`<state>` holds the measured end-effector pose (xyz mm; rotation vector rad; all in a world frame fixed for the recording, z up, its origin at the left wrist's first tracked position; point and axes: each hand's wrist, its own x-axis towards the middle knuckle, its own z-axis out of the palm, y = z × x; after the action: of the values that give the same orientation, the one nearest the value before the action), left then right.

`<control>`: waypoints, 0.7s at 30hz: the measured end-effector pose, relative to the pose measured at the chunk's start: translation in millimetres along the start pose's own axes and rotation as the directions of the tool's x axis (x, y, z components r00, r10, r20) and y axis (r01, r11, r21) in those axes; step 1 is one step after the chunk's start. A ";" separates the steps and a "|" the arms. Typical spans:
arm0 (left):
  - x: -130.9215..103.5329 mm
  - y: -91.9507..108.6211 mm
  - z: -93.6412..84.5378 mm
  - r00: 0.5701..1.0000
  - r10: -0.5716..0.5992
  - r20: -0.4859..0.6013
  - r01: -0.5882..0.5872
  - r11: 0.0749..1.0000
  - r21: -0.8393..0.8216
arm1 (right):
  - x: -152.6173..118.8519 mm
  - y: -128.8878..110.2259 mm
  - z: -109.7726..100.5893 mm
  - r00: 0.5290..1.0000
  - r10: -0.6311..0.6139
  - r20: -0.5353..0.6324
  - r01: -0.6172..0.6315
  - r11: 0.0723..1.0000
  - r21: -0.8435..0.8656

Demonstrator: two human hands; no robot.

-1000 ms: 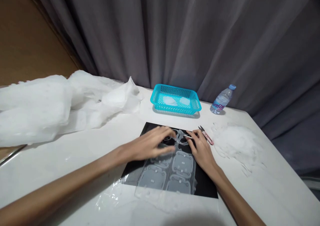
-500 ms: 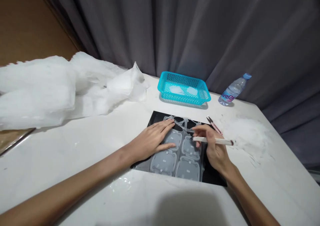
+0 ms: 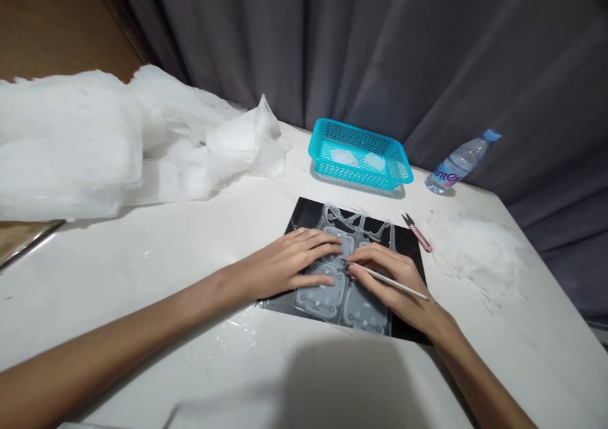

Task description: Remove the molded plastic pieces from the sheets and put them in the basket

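A translucent plastic sheet (image 3: 365, 305) with several rounded grey panels lies on a black mat (image 3: 409, 244). Strips at its far end are cut into loops and ribbons. My left hand (image 3: 297, 259) rests flat on the sheet's left side, fingers spread, holding nothing. Between the fingers and thumb of my right hand (image 3: 403, 270) is a slim white pen-shaped tool (image 3: 403, 288), slanting toward the sheet's middle. Its tip is close to the seam between panels; what kind of tip it has is too small to tell.
Beyond the mat stands a turquoise basket (image 3: 361, 174) holding two white pieces. A water bottle (image 3: 458, 166) is right of it. Pink-handled thread snips (image 3: 418, 234) lie near a heap of clear scraps (image 3: 484, 255). Bulky white wrapped material (image 3: 71, 144) covers the back left.
My right hand has come nearer and leftward, bringing the tool to the sheet's middle. The far strips, previously partly under both hands, are now uncovered. The view has shifted slightly.
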<state>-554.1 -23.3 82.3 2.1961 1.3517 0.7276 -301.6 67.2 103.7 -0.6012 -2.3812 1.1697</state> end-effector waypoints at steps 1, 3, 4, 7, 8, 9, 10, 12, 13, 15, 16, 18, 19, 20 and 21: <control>-0.2 1.4 5.0 1.000 -0.007 -0.022 0.007 1.000 0.012 | 0.4 -1.0 0.4 1.000 -0.004 0.009 0.004 1.000 0.003; -0.6 5.9 14.3 0.998 -0.029 -0.055 0.032 0.998 0.060 | 1.0 -2.5 1.3 1.000 0.000 0.026 -0.001 1.000 0.030; -0.8 8.6 17.9 0.997 -0.045 -0.067 0.051 0.995 0.086 | 1.1 -2.8 1.8 0.999 0.008 0.034 -0.010 0.999 0.047; -1.1 14.6 23.6 0.993 -0.084 -0.082 0.095 0.986 0.135 | 0.5 -2.7 4.0 0.998 0.025 0.049 -0.028 0.997 0.076; -1.1 15.4 23.9 0.992 -0.094 -0.085 0.105 0.984 0.141 | 0.2 -2.5 4.9 0.999 0.028 0.045 -0.031 0.997 0.074; -1.0 15.5 23.7 0.991 -0.099 -0.088 0.111 0.984 0.142 | -0.1 -2.3 5.7 0.999 0.034 0.041 -0.036 0.997 0.067; -0.8 15.1 23.2 0.990 -0.103 -0.094 0.115 0.984 0.139 | -0.3 -2.1 6.5 0.999 0.038 0.037 -0.040 0.998 0.058; -0.2 13.7 21.9 0.988 -0.106 -0.109 0.120 0.985 0.126 | -0.6 -1.8 7.7 0.998 0.047 0.042 -0.049 0.998 0.039; 0.2 12.9 21.3 0.988 -0.105 -0.114 0.119 0.986 0.119 | -0.7 -1.6 8.1 0.998 0.049 0.051 -0.050 0.998 0.030; 1.3 12.0 20.1 0.988 -0.099 -0.123 0.112 0.988 0.108 | -0.9 -0.7 8.7 0.997 0.042 0.066 -0.044 0.999 0.019; 1.9 11.8 19.6 0.987 -0.099 -0.125 0.112 0.989 0.100 | -1.0 0.1 9.0 0.997 0.036 0.070 -0.038 0.999 0.017; 2.8 11.6 18.7 0.987 -0.103 -0.127 0.113 0.991 0.073 | -1.3 2.0 9.5 0.998 0.005 0.067 -0.006 1.000 0.014; 3.1 11.6 18.3 0.986 -0.106 -0.126 0.113 0.992 0.056 | -1.4 2.9 9.7 0.998 -0.013 0.064 0.013 1.000 0.010; 3.3 11.5 18.0 0.987 -0.106 -0.123 0.111 0.993 0.040 | -1.4 3.7 9.8 0.998 -0.030 0.061 0.030 1.000 0.005; 3.3 11.4 17.7 0.988 -0.104 -0.118 0.108 0.994 0.031 | -1.4 4.1 9.8 0.997 -0.043 0.063 0.043 0.999 0.000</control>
<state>-533.9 -26.9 76.7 2.1198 1.5386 0.8079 -305.0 62.5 94.6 -0.5189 -2.4349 1.1850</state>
